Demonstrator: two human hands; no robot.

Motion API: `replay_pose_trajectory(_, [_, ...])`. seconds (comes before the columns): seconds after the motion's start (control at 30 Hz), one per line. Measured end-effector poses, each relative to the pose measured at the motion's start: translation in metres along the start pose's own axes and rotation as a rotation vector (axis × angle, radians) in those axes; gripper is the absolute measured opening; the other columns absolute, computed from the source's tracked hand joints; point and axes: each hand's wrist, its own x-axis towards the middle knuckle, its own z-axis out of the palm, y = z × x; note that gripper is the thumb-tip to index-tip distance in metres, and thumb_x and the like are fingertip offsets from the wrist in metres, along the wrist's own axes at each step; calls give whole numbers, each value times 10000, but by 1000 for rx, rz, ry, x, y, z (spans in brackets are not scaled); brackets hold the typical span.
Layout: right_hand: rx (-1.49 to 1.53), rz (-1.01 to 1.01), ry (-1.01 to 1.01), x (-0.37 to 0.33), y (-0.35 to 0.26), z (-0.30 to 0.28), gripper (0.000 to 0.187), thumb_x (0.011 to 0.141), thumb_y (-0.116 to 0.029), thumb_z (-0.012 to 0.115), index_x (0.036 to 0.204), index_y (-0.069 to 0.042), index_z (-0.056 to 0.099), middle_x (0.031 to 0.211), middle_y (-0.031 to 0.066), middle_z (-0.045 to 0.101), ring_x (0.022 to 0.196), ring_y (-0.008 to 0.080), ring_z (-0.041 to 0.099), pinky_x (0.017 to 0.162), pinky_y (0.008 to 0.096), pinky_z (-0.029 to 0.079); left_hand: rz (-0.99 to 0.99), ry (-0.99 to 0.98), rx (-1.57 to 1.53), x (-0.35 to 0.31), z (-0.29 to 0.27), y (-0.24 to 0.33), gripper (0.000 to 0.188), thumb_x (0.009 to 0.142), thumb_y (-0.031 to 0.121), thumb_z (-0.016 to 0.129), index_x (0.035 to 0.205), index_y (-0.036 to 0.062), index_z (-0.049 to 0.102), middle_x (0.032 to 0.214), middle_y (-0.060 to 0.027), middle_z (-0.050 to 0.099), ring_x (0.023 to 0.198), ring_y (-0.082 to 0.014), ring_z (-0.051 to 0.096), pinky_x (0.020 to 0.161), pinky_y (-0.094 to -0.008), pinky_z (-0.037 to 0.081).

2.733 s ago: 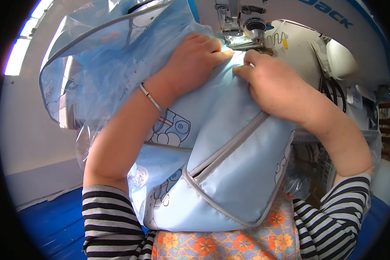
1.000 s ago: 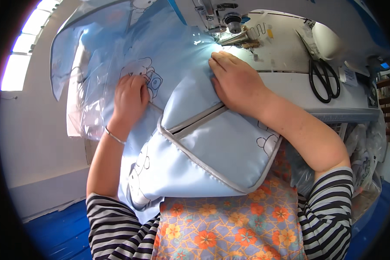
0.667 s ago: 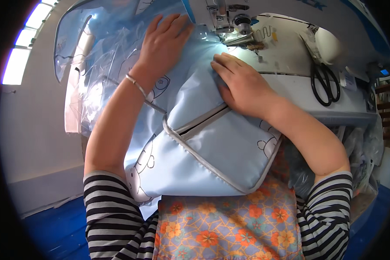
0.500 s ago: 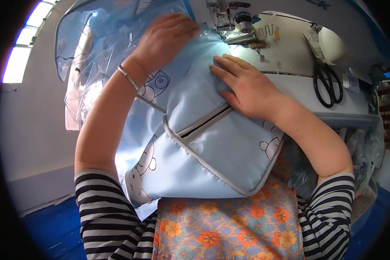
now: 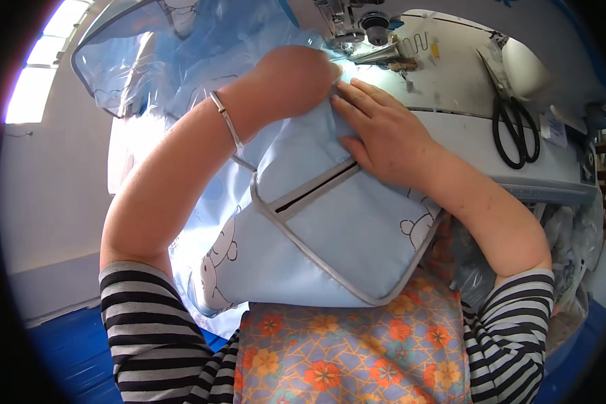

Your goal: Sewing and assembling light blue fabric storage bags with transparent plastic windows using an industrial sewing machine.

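Observation:
A light blue satiny cloth piece with grey binding, a zipped slit and line-drawn bears lies across my lap and up to the sewing machine. My left hand is curled closed over its far part, just left of the machine's needle area; most of its fingers are hidden, the tips at the cloth's edge. My right hand lies flat on the cloth beside it, fingers stretched toward the needle area and thumb near the end of the slit.
Black-handled scissors lie on the machine bed at the right. Clear plastic and more blue cloth spread at the far left. Clear plastic bags hang below the bed's right side. A flowered apron covers my lap.
My left hand has moved right and nearer, from lying outstretched on the cloth to curled beside the right fingertips. The right hand stays almost in place. The view has shifted slightly.

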Motion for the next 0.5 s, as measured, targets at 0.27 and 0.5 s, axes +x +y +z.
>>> replay_pose_trajectory(0.27, [-21, -8, -19, -1, 7, -9, 516, 867, -182, 611, 1319, 32, 486, 1394, 181, 473, 1332, 330, 410, 1112, 393, 340, -179, 207, -579, -6, 17, 16, 218, 881, 185, 513, 841, 30, 661, 869, -176, 670, 823, -367, 644, 728, -442, 521])
replay_pose_trajectory(0.5, [-35, -4, -43, 0, 9, -17, 537, 848, -148, 617, 1339, 14, 470, 1393, 168, 478, 1320, 330, 424, 1105, 398, 352, -270, 52, -435, -3, 10, 25, 263, 902, 182, 513, 1035, 18, 669, 952, -215, 659, 877, -388, 630, 747, -426, 506])
